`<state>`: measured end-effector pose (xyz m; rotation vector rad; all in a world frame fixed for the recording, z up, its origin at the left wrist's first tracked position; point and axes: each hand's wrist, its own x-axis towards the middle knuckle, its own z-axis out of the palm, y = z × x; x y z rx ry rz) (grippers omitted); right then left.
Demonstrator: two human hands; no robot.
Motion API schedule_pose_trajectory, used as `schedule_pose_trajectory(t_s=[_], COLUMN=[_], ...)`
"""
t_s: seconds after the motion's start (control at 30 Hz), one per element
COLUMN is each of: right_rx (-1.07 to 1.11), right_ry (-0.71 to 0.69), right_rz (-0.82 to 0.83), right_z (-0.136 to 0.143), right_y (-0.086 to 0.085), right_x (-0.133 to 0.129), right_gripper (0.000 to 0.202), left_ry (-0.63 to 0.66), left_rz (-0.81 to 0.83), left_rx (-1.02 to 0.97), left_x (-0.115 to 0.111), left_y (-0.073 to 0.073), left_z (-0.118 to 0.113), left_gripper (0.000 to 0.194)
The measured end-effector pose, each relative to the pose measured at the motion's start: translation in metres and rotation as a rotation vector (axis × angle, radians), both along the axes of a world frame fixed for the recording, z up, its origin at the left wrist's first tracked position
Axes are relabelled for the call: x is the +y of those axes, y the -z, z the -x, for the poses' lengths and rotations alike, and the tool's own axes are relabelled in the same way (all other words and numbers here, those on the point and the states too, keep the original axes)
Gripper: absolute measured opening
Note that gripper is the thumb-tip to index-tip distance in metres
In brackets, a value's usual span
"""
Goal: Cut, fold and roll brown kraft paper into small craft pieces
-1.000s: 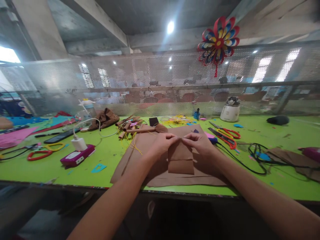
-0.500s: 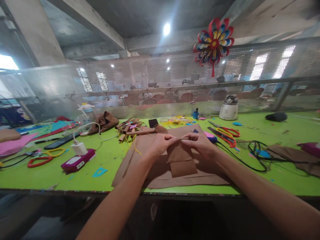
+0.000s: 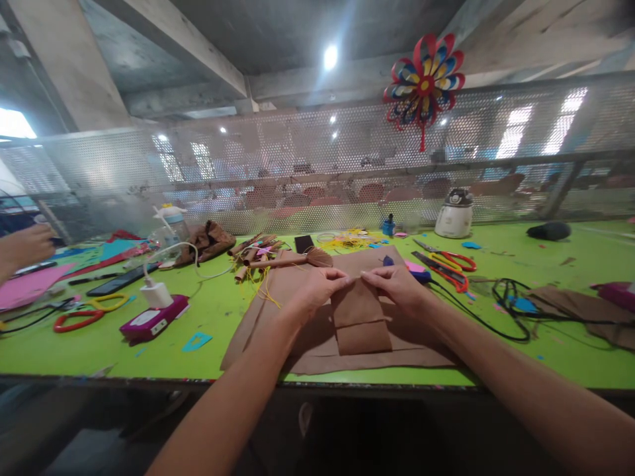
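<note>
Left grip (image 3: 322,287): pinched, thumb and finger clamped on the top edge of the folded brown paper (image 3: 361,307).
Right grip (image 3: 397,285): clamped on that same edge, just beside its partner!
Folded brown paper: between the two, over the large brown sheet (image 3: 268,320) on the green worktop (image 3: 198,363).
Beyond: paper tubes (image 3: 275,262) left, scissors (image 3: 439,266) right.
Far left: a co-worker's hand (image 3: 30,248) above pink paper (image 3: 32,287).
</note>
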<state>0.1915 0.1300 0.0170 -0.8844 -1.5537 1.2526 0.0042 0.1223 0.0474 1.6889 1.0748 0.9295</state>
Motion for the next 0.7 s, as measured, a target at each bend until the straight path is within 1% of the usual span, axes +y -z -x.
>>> schedule_pose_trajectory(t_s=[0.13, 0.23, 0.37, 0.43, 0.57, 0.7], right_rx=[0.004, -0.010, -0.014, -0.016, -0.017, -0.015], right_ry=[-0.011, -0.001, -0.001, 0.008, 0.027, 0.016], right_rz=[0.013, 0.023, 0.062, 0.053, 0.020, 0.035], right_z=[0.0002, -0.0002, -0.0005, -0.0002, 0.0014, 0.0030], right_y=[0.0006, 0.0030, 0.0078, 0.0086, 0.0062, 0.0022], right_x=[0.0003, 0.0012, 0.0036, 0.0045, 0.0035, -0.0008], right_gripper=[0.031, 0.031, 0.032, 0.032, 0.031, 0.031], left_ry=[-0.012, -0.006, -0.023, -0.035, -0.046, -0.043], left_rz=[0.066, 0.083, 0.096, 0.099, 0.105, 0.101], left_rx=[-0.022, -0.049, -0.036, -0.030, -0.039, -0.030], left_x=[-0.0013, -0.0025, -0.0026, -0.0017, 0.0006, 0.0024], left_y=[-0.0016, -0.0021, -0.0008, 0.0002, 0.0017, 0.0030], left_z=[-0.0011, -0.0019, -0.0024, -0.0022, -0.0016, -0.0002], left_gripper=[0.018, 0.018, 0.021, 0.020, 0.018, 0.019])
